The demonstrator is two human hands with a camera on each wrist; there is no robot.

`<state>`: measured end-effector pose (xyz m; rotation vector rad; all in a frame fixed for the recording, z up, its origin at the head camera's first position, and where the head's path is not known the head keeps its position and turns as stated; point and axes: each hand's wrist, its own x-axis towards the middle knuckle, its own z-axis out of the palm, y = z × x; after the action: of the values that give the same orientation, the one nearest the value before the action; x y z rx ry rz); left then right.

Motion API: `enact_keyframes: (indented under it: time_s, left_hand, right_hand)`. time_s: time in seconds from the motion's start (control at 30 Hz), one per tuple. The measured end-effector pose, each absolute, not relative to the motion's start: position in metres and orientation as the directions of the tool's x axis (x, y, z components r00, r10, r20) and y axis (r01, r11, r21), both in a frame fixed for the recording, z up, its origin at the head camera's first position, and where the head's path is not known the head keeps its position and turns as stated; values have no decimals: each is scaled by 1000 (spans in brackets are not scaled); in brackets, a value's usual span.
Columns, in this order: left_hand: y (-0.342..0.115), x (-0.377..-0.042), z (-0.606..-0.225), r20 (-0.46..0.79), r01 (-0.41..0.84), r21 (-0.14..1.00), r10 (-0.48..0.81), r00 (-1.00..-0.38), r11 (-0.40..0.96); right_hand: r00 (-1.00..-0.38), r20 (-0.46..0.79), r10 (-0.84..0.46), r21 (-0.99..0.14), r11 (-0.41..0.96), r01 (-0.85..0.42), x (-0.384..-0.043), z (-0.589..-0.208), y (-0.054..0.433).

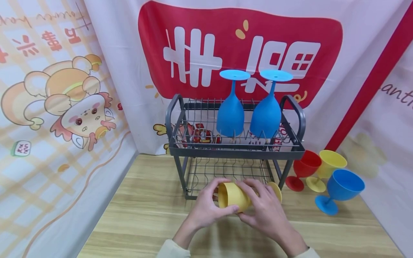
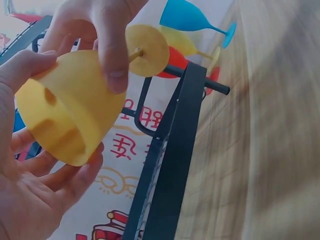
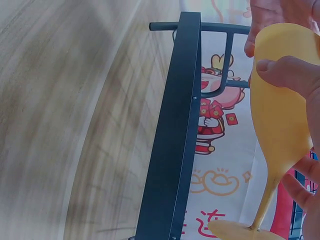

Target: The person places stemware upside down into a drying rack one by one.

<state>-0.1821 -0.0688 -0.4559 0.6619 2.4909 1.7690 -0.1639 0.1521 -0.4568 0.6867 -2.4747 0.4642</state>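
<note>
A yellow goblet lies sideways between both hands, above the tabletop in front of the rack. Its bowl opens toward the left, and its round foot points right. My left hand grips the bowl near the rim, thumb on the near side and fingers around the far side. My right hand holds the lower bowl toward the stem, covering much of the stem in the head view. The right wrist view shows the goblet's thin stem running down to the foot.
Behind the hands stands a dark two-tier dish rack. Two blue goblets rest upside down on its upper tier. To its right, a red goblet, another yellow goblet and a blue goblet stand on the wooden table.
</note>
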Motion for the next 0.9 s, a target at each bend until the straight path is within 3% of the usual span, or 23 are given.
enact_keyframes:
  time_s: [0.33, 0.7, 0.9]
  left_hand:
    - [-68, -183, -458, 236, 316, 918, 311, -921, 239]
    - [-65, -183, -471, 181, 174, 983, 195, -964, -55]
    - [-63, -181, -478, 176, 152, 972, 126, -976, -177]
  right_hand:
    - [-707, 612, -355, -178, 809, -560, -161, -459, 154]
    - [-715, 658, -238, -304, 784, -541, -149, -461, 155]
    - [-676, 721, -156, -410, 690, -597, -147, -467, 153]
